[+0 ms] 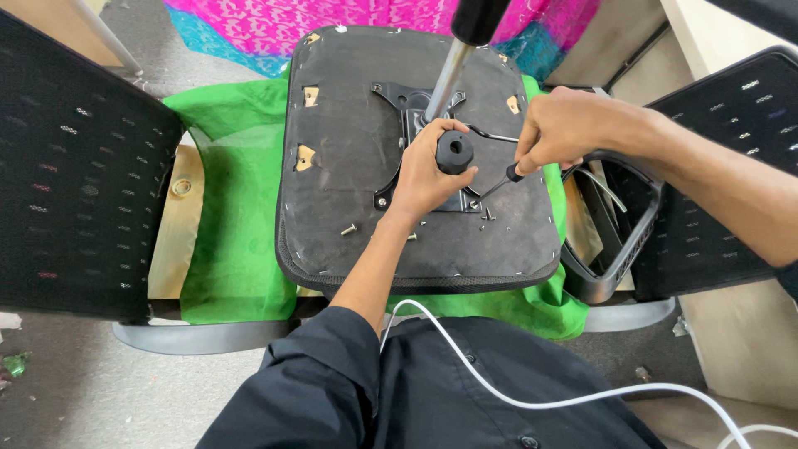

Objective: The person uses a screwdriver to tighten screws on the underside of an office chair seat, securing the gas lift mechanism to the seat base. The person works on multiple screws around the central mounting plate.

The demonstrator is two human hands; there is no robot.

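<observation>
The left hand point(428, 170) is closed around a black round knob point(454, 151) on the metal mechanism plate point(399, 112), bracing it. The right hand point(561, 125) grips a screwdriver point(497, 185) in a narrow pinch-and-wrap hold; the tip points down-left to the plate's near corner, where a screw appears to sit, though the head is too small to confirm.

Judgement on technique: the driver should stay in line with the screw's axis, with pressure straight down the shaft before turning, so the tip does not cam out. The left hand's brace looks useful; the plate should not shift under torque.

The upturned seat base point(349, 208) lies centre frame on a green cloth point(233, 249), underside up. Its surface is dark grey, scuffed, with staples along the rim and small tan patches where the covering is torn. A chrome gas-lift column point(445, 79) rises from the plate toward the camera. Loose screws point(348, 229) rest on the base near the left wrist. A black armrest point(619, 241) lies just beside the base on the right.
</observation>
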